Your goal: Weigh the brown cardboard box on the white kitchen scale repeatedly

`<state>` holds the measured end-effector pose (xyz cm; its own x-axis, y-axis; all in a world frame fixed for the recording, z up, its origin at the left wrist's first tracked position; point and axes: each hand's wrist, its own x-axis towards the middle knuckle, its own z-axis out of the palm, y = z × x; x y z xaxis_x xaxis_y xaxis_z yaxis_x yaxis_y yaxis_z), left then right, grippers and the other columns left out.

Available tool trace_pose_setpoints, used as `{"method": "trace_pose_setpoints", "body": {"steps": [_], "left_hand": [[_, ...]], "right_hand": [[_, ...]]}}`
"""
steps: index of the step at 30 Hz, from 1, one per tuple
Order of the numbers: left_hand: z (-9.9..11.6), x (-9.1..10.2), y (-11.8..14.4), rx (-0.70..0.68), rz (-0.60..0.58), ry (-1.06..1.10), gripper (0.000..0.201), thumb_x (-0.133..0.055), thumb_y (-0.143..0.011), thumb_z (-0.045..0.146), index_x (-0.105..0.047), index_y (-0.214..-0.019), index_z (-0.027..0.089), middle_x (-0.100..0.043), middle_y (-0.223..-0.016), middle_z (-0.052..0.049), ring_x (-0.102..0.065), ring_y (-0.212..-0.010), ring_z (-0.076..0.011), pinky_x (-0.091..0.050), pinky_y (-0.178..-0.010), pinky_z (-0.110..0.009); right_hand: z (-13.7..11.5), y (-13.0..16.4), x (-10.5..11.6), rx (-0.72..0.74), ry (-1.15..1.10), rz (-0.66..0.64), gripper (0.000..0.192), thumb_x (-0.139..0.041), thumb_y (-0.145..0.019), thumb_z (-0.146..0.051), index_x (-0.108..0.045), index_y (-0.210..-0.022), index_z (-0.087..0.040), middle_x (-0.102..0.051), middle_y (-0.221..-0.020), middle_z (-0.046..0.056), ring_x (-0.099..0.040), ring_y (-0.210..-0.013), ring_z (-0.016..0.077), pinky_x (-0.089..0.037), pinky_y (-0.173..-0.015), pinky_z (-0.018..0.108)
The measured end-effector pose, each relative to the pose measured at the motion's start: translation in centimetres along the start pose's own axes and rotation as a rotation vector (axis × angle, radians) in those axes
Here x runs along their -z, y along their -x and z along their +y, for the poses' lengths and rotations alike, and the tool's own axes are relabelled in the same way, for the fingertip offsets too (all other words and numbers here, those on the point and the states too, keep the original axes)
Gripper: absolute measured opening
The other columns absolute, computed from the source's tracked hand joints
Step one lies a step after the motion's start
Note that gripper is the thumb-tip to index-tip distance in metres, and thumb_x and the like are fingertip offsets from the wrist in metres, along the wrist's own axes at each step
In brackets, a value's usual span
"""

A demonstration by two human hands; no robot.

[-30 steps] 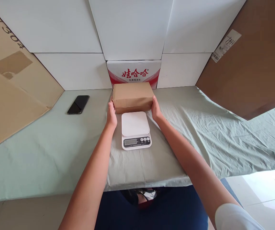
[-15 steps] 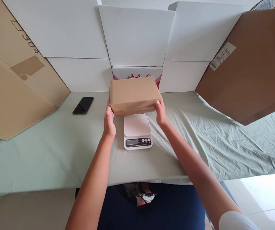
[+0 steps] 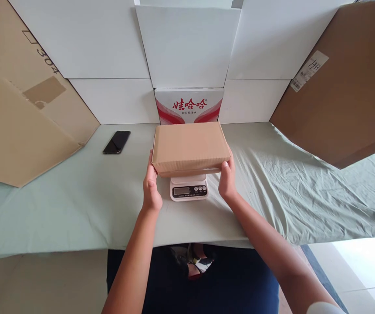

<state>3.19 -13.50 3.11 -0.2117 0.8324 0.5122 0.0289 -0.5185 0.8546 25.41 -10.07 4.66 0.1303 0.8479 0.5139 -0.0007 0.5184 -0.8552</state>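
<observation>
Both hands clamp brown carton (image 3: 190,146) by its short ends: left hand (image 3: 151,187) on near-left corner, right hand (image 3: 227,181) on near-right corner, fingers curled round the sides. Carton now sits over white scale (image 3: 189,188), covering the platform; only display strip w/ buttons shows under the front edge. 1 s ago was behind the scale on the cloth, 0.5 s ago lifted. Can't tell if fully resting yet. Farther back: phone (image 3: 116,142) on green cloth (image 3: 76,205), red-print box (image 3: 189,106) vs. white wall.
</observation>
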Motion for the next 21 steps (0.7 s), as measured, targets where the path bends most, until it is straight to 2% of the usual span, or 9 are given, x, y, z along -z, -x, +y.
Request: {"method": "trace_pose_setpoints", "body": {"steps": [4,11,17,21], "left_hand": [[-0.2,0.2,0.4,0.016,0.011,-0.018,0.094,-0.030,-0.086,0.088,-0.041,-0.159,0.030,-0.038,-0.170,-0.007,-0.027,-0.161,-0.0322,-0.031,-0.128,-0.042],[-0.5,0.4,1.1,0.014,0.019,-0.055,0.093,-0.029,-0.087,0.088,-0.040,-0.159,0.030,-0.039,-0.169,-0.007,-0.030,-0.160,-0.0334,-0.034,-0.126,-0.043],[-0.4,0.3,1.1,-0.004,0.016,-0.043,0.089,-0.030,-0.089,0.085,-0.040,-0.160,0.032,-0.037,-0.171,-0.004,-0.026,-0.161,-0.0323,-0.031,-0.127,-0.042],[-0.3,0.3,1.0,0.023,0.020,-0.057,0.094,-0.029,-0.086,0.088,-0.039,-0.160,0.031,-0.037,-0.171,-0.005,-0.026,-0.161,-0.0323,-0.031,-0.127,-0.041]], "right_hand": [[-0.1,0.2,-0.3,-0.035,0.003,0.031,0.058,-0.045,-0.095,-0.060,-0.050,-0.148,-0.039,-0.062,-0.149,0.003,-0.040,-0.154,0.0331,-0.038,-0.126,0.059],[-0.3,0.6,-0.5,-0.059,0.005,0.058,0.058,-0.045,-0.095,-0.059,-0.051,-0.149,-0.037,-0.063,-0.147,0.004,-0.043,-0.152,0.0341,-0.035,-0.126,0.061],[-0.2,0.9,-0.6,-0.070,0.020,0.077,0.056,-0.043,-0.095,-0.056,-0.052,-0.147,-0.038,-0.067,-0.143,0.004,-0.050,-0.146,0.0340,-0.039,-0.124,0.059],[0.0,1.0,-0.7,-0.068,0.025,0.091,0.055,-0.043,-0.095,-0.055,-0.052,-0.147,-0.038,-0.066,-0.144,0.004,-0.051,-0.144,0.0333,-0.041,-0.122,0.058]]}}
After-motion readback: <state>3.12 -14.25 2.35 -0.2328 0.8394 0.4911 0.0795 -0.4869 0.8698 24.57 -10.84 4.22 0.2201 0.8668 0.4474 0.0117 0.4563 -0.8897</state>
